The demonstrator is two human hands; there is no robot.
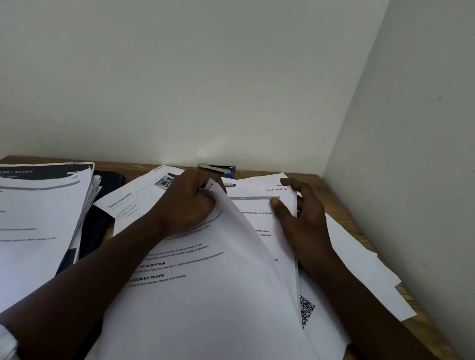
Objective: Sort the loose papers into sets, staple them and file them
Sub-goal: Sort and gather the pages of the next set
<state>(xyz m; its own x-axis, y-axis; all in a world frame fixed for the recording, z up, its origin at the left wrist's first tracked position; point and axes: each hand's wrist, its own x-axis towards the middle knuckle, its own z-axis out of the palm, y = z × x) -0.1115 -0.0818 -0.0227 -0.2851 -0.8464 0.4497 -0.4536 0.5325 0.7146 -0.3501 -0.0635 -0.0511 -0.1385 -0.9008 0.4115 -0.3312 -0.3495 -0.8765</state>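
- While the paper set [260,228] lies in the middle of the wooden desk [430,329], its top sheet [213,293] is peeled up and arches over toward the left above the page beneath.
- The left hand [190,204] pinches that sheet's upper corner, with its fingers curled tight around the paper edge.
- The right hand [299,217] grips the upper right corner of the paper set. Its thumb presses on the printed face and its fingers wrap around the edge.
- Handwriting reading "SECTION 3" sits just above the thumb.
- A QR code [305,311] shows on a lower page, peeking out under the lifted sheet's right edge.
- More loose sheets [367,265] fan out beneath the set toward the right-hand wall.
- A single printed page [138,199] headed "Scene Information" lies just left of the left hand.
- A thick stack [24,217] of printed pages sits at the far left, partly covering a dark flat object [108,180] whose nature I cannot tell.
- A grey stapler [217,167] with a blue part rests at the back of the desk against the wall, just beyond the hands.
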